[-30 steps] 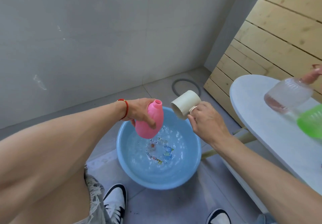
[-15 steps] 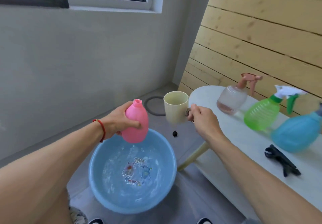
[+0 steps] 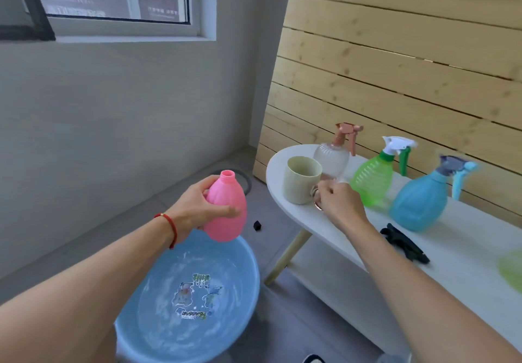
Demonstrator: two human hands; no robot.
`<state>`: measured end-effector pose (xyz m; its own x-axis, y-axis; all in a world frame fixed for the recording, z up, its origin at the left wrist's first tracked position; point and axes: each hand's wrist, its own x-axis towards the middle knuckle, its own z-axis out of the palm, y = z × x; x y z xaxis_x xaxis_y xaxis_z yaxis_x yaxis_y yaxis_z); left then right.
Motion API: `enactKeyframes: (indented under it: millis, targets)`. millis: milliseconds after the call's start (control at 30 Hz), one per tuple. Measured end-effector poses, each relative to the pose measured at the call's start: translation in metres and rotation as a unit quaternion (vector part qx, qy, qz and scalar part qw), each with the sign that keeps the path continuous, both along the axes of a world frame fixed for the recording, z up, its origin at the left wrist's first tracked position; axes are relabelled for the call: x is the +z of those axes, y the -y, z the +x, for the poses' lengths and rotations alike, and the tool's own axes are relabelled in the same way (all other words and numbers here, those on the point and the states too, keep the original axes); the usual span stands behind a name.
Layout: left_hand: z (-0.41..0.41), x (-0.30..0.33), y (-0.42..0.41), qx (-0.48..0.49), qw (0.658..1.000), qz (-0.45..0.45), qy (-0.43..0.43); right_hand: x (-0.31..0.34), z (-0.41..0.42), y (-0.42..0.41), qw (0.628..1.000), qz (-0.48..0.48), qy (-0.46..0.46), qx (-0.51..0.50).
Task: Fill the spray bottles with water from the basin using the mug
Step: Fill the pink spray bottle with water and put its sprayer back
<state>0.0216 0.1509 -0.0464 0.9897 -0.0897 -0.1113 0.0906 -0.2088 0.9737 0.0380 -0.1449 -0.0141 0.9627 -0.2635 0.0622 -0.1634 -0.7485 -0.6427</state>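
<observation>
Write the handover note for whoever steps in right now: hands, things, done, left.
Left hand grips the uncapped pink bottle above the blue basin, which holds water.
Right hand holds the handle of the cream mug at the white table edge.
Clear bottle, green bottle and blue bottle stand capped on the table.
Done: unclear how full any is.
Left: cap the pink one; check the rest.

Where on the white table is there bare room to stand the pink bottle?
Bare tabletop shows in front of the blue bottle, right of the black object. The rounded end around the mug, clear bottle and green bottle is crowded.
</observation>
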Motion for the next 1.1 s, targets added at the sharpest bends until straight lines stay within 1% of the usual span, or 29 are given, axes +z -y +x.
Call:
enactKeyframes:
  millis: [67, 167, 200, 233, 267, 300, 367, 433, 500, 533, 667, 733, 767, 833, 900, 1000, 1100]
  targets:
    - [0.001, 0.001, 0.009, -0.009, 1.0, -0.005, 0.003, 0.002, -0.002, 0.007, 0.999, -0.048, 0.006, 0.009]
    - [0.002, 0.002, 0.02, -0.013, 1.0, -0.006, 0.007, 0.016, -0.009, 0.023, 0.991, -0.102, 0.084, -0.001]
    - [0.003, 0.002, 0.022, -0.014, 1.0, -0.008, 0.007, 0.022, -0.013, 0.032, 0.988, -0.117, 0.098, -0.011]
    - [0.003, 0.002, 0.024, -0.014, 1.0, -0.01, 0.008, 0.026, -0.017, 0.046, 0.986, -0.138, 0.092, -0.026]
    - [0.004, 0.002, 0.024, -0.013, 1.0, -0.011, 0.008, 0.028, -0.021, 0.06, 0.982, -0.171, 0.07, -0.041]
    - [0.005, 0.001, 0.025, -0.013, 1.0, -0.012, 0.007, 0.027, -0.025, 0.074, 0.975, -0.212, 0.03, -0.054]
    - [0.006, 0.001, 0.025, -0.012, 1.0, -0.013, 0.006, 0.02, -0.031, 0.098, 0.95, -0.287, -0.101, -0.066]
    - [0.006, 0.0, 0.023, -0.011, 1.0, -0.01, 0.004, 0.012, -0.035, 0.11, 0.919, -0.315, -0.235, -0.042]
    - [0.006, -0.002, 0.021, -0.012, 1.0, -0.01, 0.004, 0.007, -0.036, 0.115, 0.914, -0.294, -0.28, -0.011]
    - [0.006, -0.002, 0.021, -0.015, 1.0, -0.01, 0.004, 0.006, -0.037, 0.117, 0.915, -0.288, -0.282, 0.0]
    - [0.003, -0.004, 0.016, -0.031, 1.0, -0.006, 0.003, 0.017, -0.047, 0.116, 0.92, -0.301, -0.25, 0.017]
    - [0.001, -0.005, 0.013, -0.041, 0.999, 0.002, 0.002, 0.034, -0.056, 0.109, 0.937, -0.266, -0.225, 0.027]
    - [0.0, -0.006, 0.011, -0.045, 0.999, 0.006, -0.001, 0.043, -0.062, 0.102, 0.95, -0.228, -0.209, 0.031]
    - [-0.002, -0.008, 0.011, -0.054, 0.998, 0.01, -0.007, 0.06, -0.075, 0.085, 0.977, -0.123, -0.17, 0.041]
    - [-0.003, -0.01, 0.01, -0.06, 0.998, 0.016, -0.016, 0.071, -0.084, 0.063, 0.99, -0.039, -0.119, 0.058]
    - [-0.006, -0.016, 0.013, -0.064, 0.998, 0.008, -0.029, 0.074, -0.077, 0.03, 0.994, 0.022, -0.03, 0.1]
    - [-0.009, -0.024, 0.017, -0.065, 0.997, 0.0, -0.037, 0.069, -0.064, 0.0, 0.989, 0.052, 0.061, 0.127]
